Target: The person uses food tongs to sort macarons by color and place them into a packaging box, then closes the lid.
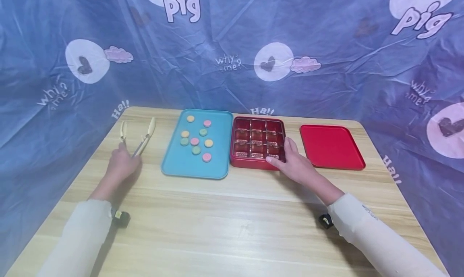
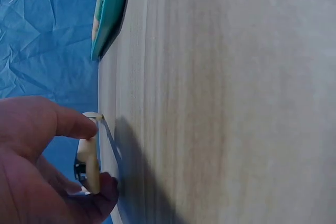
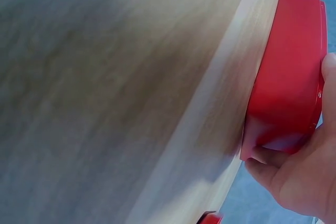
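My left hand (image 1: 122, 164) holds a pair of food tongs (image 1: 143, 142) at the left of the table, their two cream tips spread apart and pointing away from me. In the left wrist view, thumb and fingers pinch the cream handle of the tongs (image 2: 90, 165). At the near right corner of a red box (image 1: 250, 163), my right hand (image 1: 299, 168) grips with the thumb over the front rim and the fingers along the right side. The box's clear divided insert (image 1: 258, 138) has bare compartments. Small pink, yellow and green macarons (image 1: 194, 141) lie scattered on a blue tray (image 1: 195, 168).
The blue tray stands directly left of the red box. To the box's right lies a flat red lid (image 1: 330, 146). A blue printed cloth (image 1: 232, 35) hangs behind the wooden table (image 1: 224, 224), close to its far edge.
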`<state>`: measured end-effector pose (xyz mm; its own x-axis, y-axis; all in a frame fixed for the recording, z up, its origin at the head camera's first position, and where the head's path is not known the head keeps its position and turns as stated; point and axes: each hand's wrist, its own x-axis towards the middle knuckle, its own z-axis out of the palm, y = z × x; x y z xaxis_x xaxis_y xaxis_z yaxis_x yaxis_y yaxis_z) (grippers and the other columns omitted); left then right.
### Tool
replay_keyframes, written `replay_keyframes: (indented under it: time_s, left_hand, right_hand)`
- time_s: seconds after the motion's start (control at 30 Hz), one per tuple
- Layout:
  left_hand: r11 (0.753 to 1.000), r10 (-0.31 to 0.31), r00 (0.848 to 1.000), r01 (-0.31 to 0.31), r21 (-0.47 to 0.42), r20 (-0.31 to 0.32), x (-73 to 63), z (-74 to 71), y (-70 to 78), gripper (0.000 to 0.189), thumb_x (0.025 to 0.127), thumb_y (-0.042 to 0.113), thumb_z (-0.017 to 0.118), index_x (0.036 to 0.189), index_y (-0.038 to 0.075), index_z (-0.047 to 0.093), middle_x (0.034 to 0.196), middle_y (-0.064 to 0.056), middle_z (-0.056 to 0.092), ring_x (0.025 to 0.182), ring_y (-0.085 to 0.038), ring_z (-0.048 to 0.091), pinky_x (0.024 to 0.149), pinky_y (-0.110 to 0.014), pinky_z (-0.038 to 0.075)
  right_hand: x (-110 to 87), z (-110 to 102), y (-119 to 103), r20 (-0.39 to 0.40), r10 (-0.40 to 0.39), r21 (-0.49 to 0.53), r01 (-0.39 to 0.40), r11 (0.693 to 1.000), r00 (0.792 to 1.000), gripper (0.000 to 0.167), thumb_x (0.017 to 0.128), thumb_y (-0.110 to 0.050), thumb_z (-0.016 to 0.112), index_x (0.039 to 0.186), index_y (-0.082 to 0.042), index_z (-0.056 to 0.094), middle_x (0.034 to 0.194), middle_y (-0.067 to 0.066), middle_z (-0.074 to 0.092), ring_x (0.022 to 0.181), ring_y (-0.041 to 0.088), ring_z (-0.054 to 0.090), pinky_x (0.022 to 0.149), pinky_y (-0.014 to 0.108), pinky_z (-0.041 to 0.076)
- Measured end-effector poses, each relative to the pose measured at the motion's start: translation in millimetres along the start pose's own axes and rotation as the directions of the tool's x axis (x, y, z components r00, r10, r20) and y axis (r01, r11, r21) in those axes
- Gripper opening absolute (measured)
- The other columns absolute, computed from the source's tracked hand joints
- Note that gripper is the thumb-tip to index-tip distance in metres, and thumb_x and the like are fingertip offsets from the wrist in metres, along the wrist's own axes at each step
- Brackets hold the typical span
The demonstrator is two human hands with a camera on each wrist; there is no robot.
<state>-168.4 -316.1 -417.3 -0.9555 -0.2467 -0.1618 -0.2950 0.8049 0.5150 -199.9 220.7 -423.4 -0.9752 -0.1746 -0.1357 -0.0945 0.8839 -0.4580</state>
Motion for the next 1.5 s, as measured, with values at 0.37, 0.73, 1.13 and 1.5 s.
replay_keyframes:
  time_s: [0.37, 0.73, 1.13, 1.5]
  left_hand:
    - [0.994, -0.109, 0.992, 0.108, -0.019, -0.058, 24.0, 14.6, 5.5, 0.087, 0.095, 0.060, 0.051, 0.138, -0.014, 0.035, 0.124, -0.037, 0.050, 0.110, -0.056, 0.053, 0.090, -0.069, 0.041]
    - [0.994, -0.094, 0.990, 0.088, -0.058, -0.110, 23.1, 15.9, 4.7, 0.078, 0.098, 0.048, 0.051, 0.135, -0.018, 0.035, 0.120, -0.038, 0.048, 0.106, -0.056, 0.054, 0.089, -0.065, 0.046]
    - [0.991, -0.048, 0.987, 0.028, -0.134, -0.151, 17.2, 14.7, 12.3, 0.086, 0.093, 0.046, 0.064, 0.146, -0.015, 0.032, 0.135, -0.038, 0.038, 0.107, -0.053, 0.051, 0.096, -0.067, 0.044]
    - [0.995, -0.041, 0.986, 0.026, -0.096, -0.159, 9.3, 8.0, 13.2, 0.078, 0.093, 0.047, 0.065, 0.141, -0.012, 0.042, 0.125, -0.033, 0.049, 0.105, -0.052, 0.055, 0.091, -0.066, 0.045]
  right_hand:
    - [-9.1, -8.0, 9.8, 0.020, 0.034, -0.018, -0.033, 0.999, 0.999, 0.117, 0.089, -0.079, 0.047, 0.160, -0.005, -0.009, 0.169, 0.019, -0.002, 0.144, 0.051, 0.032, 0.103, 0.073, 0.038]
    - [-7.4, -7.7, 9.3, 0.004, 0.020, -0.020, -0.020, 1.000, 1.000, 0.118, 0.088, -0.079, 0.048, 0.161, -0.004, -0.006, 0.169, 0.019, 0.001, 0.145, 0.049, 0.032, 0.105, 0.075, 0.034]
    - [-6.1, -8.4, 4.5, 0.010, 0.010, -0.028, -0.009, 1.000, 1.000, 0.117, 0.089, -0.078, 0.048, 0.161, -0.004, -0.006, 0.169, 0.020, 0.001, 0.146, 0.049, 0.031, 0.107, 0.077, 0.028]
    - [0.0, -4.1, -3.6, 0.016, -0.004, -0.029, 0.004, 1.000, 1.000, 0.116, 0.089, -0.077, 0.050, 0.161, -0.004, -0.004, 0.169, 0.019, 0.002, 0.147, 0.047, 0.029, 0.107, 0.076, 0.028]
